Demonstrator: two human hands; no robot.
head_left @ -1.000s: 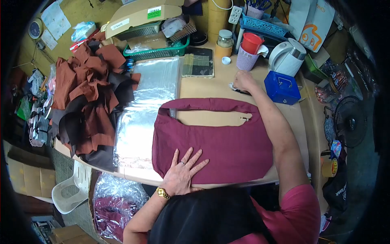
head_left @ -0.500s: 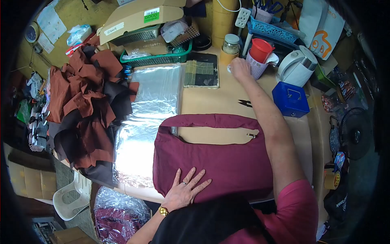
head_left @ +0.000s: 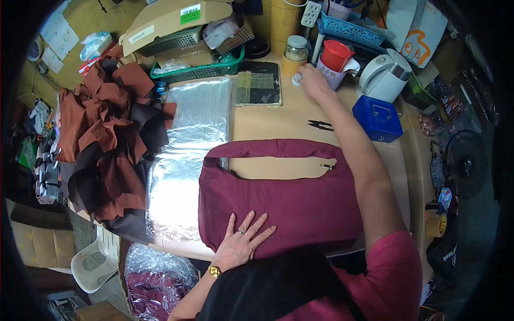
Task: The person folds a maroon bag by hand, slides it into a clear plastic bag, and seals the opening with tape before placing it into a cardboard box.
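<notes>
A maroon fabric shoulder bag (head_left: pixel 289 206) lies flat on the table, its strap forming a loop at the top and a zipper pull (head_left: pixel 327 167) showing at the opening. My left hand (head_left: pixel 242 243) rests on the bag's lower left part, fingers spread. My right hand (head_left: pixel 313 83) reaches far over the table, its fingers closed at a small white thing (head_left: pixel 296 79) whose kind I cannot make out. Close by are a glass jar (head_left: pixel 296 49) and a lilac holder (head_left: pixel 331 76) with a red cup (head_left: pixel 336 55). Black thread snips (head_left: pixel 320 125) lie left of my right forearm.
Clear plastic sheets (head_left: pixel 187 160) lie left of the bag, beside a heap of brown and dark cloth pieces (head_left: pixel 107 134). A notebook (head_left: pixel 258 85) and green basket (head_left: pixel 198 71) sit at the back. On the right stand a blue metal box (head_left: pixel 377 120) and white kettle (head_left: pixel 383 80).
The whole view has shifted slightly, so things appear a little higher and farther left. My left hand stays flat on the bag; my right hand remains by the jar and the white thing.
</notes>
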